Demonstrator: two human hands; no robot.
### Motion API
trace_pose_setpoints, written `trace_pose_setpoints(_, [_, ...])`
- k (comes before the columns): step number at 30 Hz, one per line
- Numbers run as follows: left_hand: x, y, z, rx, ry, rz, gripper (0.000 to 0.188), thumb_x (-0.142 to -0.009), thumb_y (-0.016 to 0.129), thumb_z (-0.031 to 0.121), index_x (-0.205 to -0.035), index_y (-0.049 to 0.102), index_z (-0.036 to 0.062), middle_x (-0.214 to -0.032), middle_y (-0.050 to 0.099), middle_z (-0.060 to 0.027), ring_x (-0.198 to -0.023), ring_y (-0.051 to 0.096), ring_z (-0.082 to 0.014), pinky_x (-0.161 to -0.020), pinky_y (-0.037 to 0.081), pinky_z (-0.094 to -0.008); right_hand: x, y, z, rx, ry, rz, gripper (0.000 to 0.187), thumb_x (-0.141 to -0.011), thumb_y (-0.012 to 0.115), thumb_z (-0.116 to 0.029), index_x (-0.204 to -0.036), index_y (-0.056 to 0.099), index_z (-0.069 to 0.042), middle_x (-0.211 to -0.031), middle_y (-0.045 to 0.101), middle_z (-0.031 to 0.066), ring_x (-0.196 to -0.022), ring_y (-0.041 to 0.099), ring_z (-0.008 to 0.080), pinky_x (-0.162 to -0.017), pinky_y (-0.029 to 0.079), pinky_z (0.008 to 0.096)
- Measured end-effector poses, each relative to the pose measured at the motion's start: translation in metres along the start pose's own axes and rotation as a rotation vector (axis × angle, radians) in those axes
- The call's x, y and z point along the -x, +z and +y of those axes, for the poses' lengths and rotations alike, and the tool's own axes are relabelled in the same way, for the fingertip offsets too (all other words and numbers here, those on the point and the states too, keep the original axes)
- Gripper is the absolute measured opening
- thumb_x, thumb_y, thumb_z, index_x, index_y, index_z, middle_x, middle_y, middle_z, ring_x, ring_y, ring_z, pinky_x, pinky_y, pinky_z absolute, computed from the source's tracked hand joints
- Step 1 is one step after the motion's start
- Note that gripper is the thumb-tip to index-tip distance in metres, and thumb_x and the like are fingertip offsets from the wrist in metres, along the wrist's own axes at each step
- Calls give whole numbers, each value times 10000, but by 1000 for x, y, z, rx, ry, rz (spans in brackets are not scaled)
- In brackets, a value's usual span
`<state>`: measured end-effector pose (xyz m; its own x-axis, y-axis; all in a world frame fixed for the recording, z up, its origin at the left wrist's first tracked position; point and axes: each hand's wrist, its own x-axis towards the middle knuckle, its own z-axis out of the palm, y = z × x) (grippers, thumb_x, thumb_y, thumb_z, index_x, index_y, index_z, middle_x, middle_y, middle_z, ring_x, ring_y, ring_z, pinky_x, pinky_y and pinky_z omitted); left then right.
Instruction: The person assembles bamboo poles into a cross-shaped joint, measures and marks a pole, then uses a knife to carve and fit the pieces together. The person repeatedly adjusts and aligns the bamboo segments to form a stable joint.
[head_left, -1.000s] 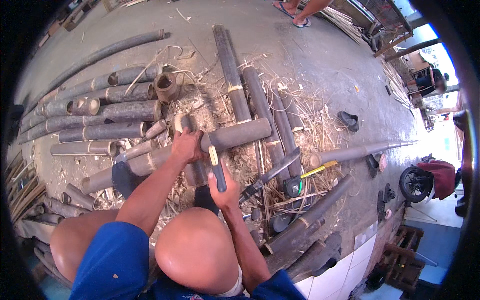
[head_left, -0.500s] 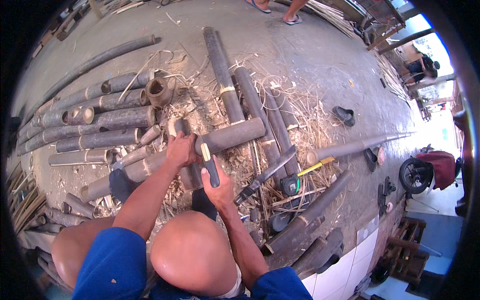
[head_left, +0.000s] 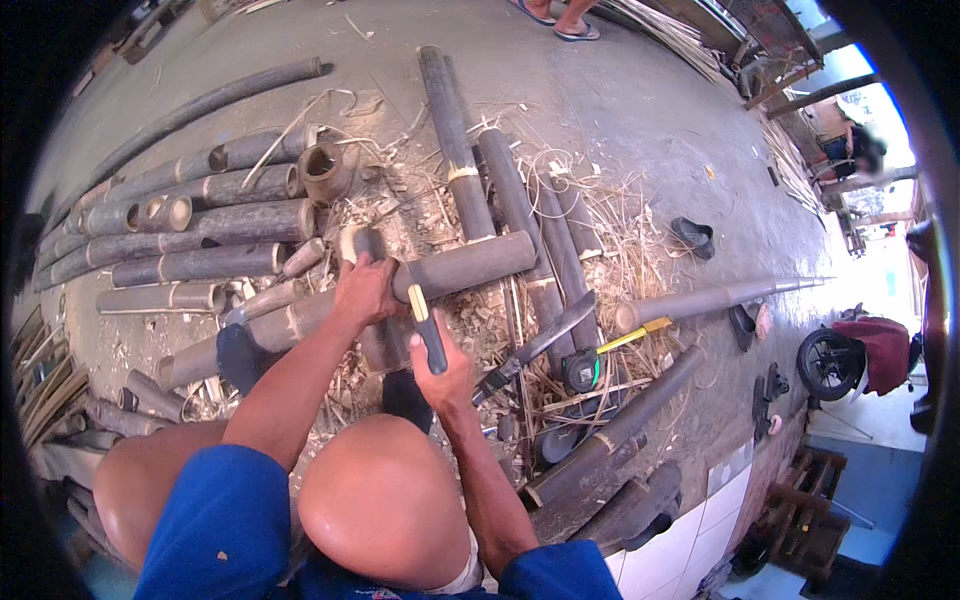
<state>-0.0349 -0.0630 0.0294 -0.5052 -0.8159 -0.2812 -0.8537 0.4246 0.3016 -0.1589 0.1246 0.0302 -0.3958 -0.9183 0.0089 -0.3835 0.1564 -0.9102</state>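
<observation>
A long dark bamboo pole (head_left: 465,265) lies across a shorter bamboo piece (head_left: 385,345) that acts as a rest under it. My left hand (head_left: 368,290) is closed round the pole, just left of a handsaw (head_left: 428,330). The saw's black-and-yellow handle is gripped in my right hand (head_left: 443,370), held against the near side of the pole. Its blade is seen edge-on and hardly shows. My dark-covered foot (head_left: 243,358) is by the pole's left part.
Several cut bamboo lengths (head_left: 210,240) lie at the left. A machete (head_left: 540,345) and a tape measure (head_left: 580,370) with its yellow tape out rest on bamboo at the right. Shavings (head_left: 430,215) litter the floor. Loose sandals (head_left: 692,237) and another person's feet (head_left: 575,25) are farther off.
The view has shifted slightly. My right hand and the saw handle have moved a little, while my left hand keeps its grip on the pole. The other person's feet have changed position.
</observation>
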Motion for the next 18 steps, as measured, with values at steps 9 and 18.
trace_pose_setpoints(9, [1, -4, 3, 52, -7, -60, 744, -594, 890, 442, -1212, 637, 113, -1192, 713, -71, -1202, 548, -292, -1020, 411, -475, 164, -99, -31, 196, 6, -67, 686, -903, 716, -252, -1511, 492, -28, -983, 749, 225, -775, 760, 346, -679, 592, 441])
trace_pose_setpoints(18, [5, -1, 2, -6, 3, -42, 759, -573, 913, 451, -1200, 649, 115, -1161, 724, -66, -1190, 572, -292, -984, 436, -487, 26, 0, 14, 62, 58, -20, 610, -946, 684, -301, -1475, 510, -51, -860, 691, 246, -780, 705, 440, -656, 554, 491])
